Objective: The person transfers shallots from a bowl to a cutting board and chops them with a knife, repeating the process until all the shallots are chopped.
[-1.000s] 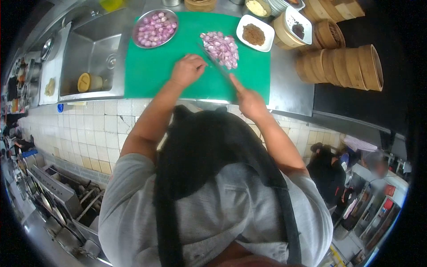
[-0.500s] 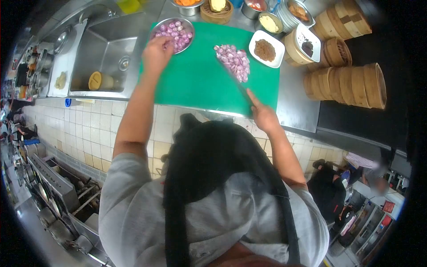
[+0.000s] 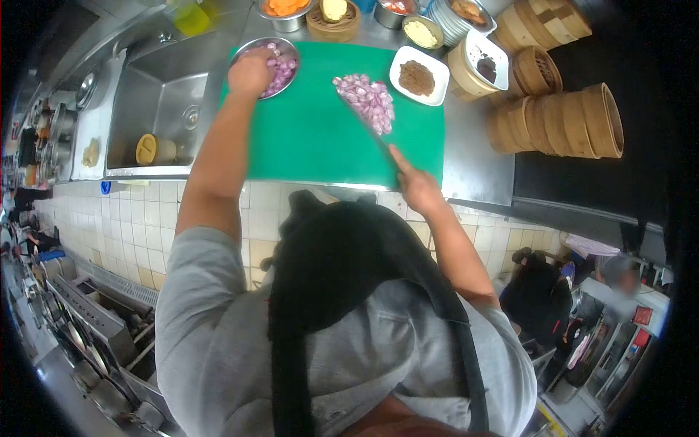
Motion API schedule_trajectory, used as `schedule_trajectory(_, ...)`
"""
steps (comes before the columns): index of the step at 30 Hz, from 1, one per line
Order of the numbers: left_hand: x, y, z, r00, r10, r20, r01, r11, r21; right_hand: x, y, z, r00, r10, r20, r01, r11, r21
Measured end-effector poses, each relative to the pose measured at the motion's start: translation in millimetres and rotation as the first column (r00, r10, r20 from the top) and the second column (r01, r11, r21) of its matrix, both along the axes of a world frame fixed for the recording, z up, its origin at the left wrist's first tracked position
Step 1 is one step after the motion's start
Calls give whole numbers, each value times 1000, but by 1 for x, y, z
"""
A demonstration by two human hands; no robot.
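Observation:
My left hand reaches into a round metal bowl of whole peeled shallots at the back left corner of the green cutting board. Its fingers are down among the shallots and hidden. My right hand is closed on the handle of a knife, held low over the board with the blade pointing up and left. The blade lies along the near left side of a pile of sliced shallots. A white square dish of brown paste sits just right of the pile.
A sink is at the left. Bamboo steamers stand at the right, near a white dish. Bowls of carrot slices and pale chopped food line the back. A person in black is behind at the lower right.
My left hand has gone deeper into the shallot bowl, and its fingertips have become hidden. The whole view has shifted slightly. My right hand still holds the knife beside the sliced pile.

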State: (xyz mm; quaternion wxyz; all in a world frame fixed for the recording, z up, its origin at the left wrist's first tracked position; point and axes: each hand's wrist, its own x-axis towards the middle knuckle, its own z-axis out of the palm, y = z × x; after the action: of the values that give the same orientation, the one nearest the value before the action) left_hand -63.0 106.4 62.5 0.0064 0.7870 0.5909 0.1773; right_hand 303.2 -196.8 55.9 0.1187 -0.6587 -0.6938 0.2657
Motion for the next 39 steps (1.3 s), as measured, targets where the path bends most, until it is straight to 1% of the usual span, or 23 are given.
schedule_trajectory(1, 1, -8, 4, 998, -3, 63, 1, 999, 37, 0, 0, 2, 1000, -3, -2, 3, 1000, -21)
schedule_trajectory(2, 6, -16, 6, 986, -42, 159, 36, 998, 43, -1, 1, 6, 1000, -5, -5, 5, 999, -42)
schedule_trajectory(4, 25, -43, 11, 932, -113, 345, 98, 993, 59, -2, 3, 9, 1000, -5, -6, 4, 998, -66)
schedule_trajectory(6, 42, -78, 0, 876, -332, 350, 284, 941, 182, -2, 4, 11, 1000, 1, 3, -1, 998, -70)
schedule_trajectory(8, 66, -115, -12, 864, -340, 372, 327, 940, 99, -1, 6, 10, 1000, -8, 1, 8, 994, -108)
schedule_trajectory(9, 71, -125, -28, 853, -361, 378, 360, 930, 76, -1, 6, 10, 1000, -12, 1, 12, 992, -127)
schedule_trajectory(11, 79, -142, -58, 827, -399, 395, 425, 905, 26, 0, 6, 7, 1000, -2, 2, 3, 995, -99)
schedule_trajectory(12, 83, -149, -58, 808, -354, 471, 396, 918, 12, -2, 6, 10, 1000, 2, 4, -2, 996, -85)
schedule_trajectory(14, 88, -160, -57, 750, -258, 609, 343, 939, -25, -5, 5, 18, 1000, -16, -3, 16, 990, -142)
schedule_trajectory(15, 87, -160, -58, 731, -256, 633, 349, 937, -24, -9, 5, 24, 1000, -26, -6, 24, 985, -172)
schedule_trajectory(17, 85, -158, -64, 690, -250, 679, 358, 934, -20, -15, 4, 29, 1000, 17, 26, -12, 985, -170)
schedule_trajectory(20, 87, -150, -73, 647, -274, 711, 321, 945, 72, -22, 5, 28, 996, 61, 58, -50, 984, -172)
schedule_trajectory(23, 87, -141, -72, 708, -278, 650, 317, 946, 59, -23, 7, 35, 996, 72, 57, -60, 979, -194)
schedule_trajectory(24, 87, -141, -71, 699, -263, 665, 313, 949, 46, -23, 7, 37, 996, 75, 51, -63, 977, -203)
schedule_trajectory(29, 87, -141, -70, 665, -228, 711, 311, 950, 14, -22, 4, 42, 990, 93, 109, -79, 989, -124)
schedule_trajectory(33, 87, -142, -70, 660, -233, 714, 307, 951, 27, -26, -2, 61, 978, 119, 170, -118, 993, -15)
schedule_trajectory(36, 87, -142, -71, 654, -245, 715, 306, 951, 46, -29, -3, 58, 964, 137, 230, -143, 990, 10)
schedule_trajectory(39, 88, -142, -69, 645, -264, 717, 306, 949, 74, -31, 2, 39, 976, 126, 175, -138, 989, 60)
